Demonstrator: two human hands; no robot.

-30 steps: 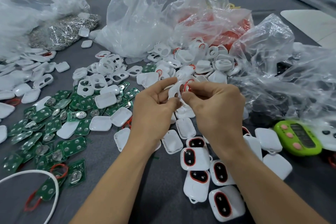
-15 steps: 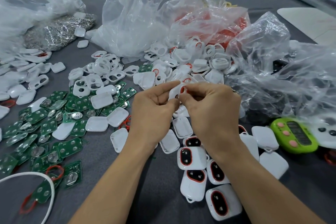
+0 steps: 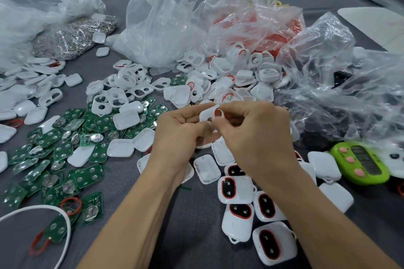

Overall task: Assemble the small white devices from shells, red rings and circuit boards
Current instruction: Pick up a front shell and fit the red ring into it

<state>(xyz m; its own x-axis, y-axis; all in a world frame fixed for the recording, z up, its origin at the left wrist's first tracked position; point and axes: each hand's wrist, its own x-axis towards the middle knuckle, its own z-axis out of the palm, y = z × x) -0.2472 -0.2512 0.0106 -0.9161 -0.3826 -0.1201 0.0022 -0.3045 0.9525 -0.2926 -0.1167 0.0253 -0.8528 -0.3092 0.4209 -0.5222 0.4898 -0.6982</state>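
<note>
We hold one white shell (image 3: pixel 207 114) above the grey table (image 3: pixel 196 214), between our two hands at the middle of the view. A red ring (image 3: pixel 217 112) sits at the rim of the larger opening of this held shell, and a smaller round hole shows lower on its face. Our left hand (image 3: pixel 177 135) grips the held shell from its left side, thumb on top and fingers curled beneath. Our right hand (image 3: pixel 255 135) pinches the red ring at the shell's right edge with thumb and forefinger, the other fingers curled in.

Just below the held shell, near our right wrist, lie finished devices (image 3: pixel 237 189) with black buttons ringed in red. Below and left of the held shell lie plain white back covers (image 3: pixel 121 147), and further left green circuit boards (image 3: pixel 54 153) are spread out. Beyond the held shell lies a heap of open-faced shells (image 3: pixel 218 76), some already carrying red rings. Behind that heap stand a clear plastic bag (image 3: pixel 161 17) and a bag of red parts (image 3: pixel 262 24). To the right of the held shell lies a green device with pink buttons (image 3: pixel 360 162).
</note>
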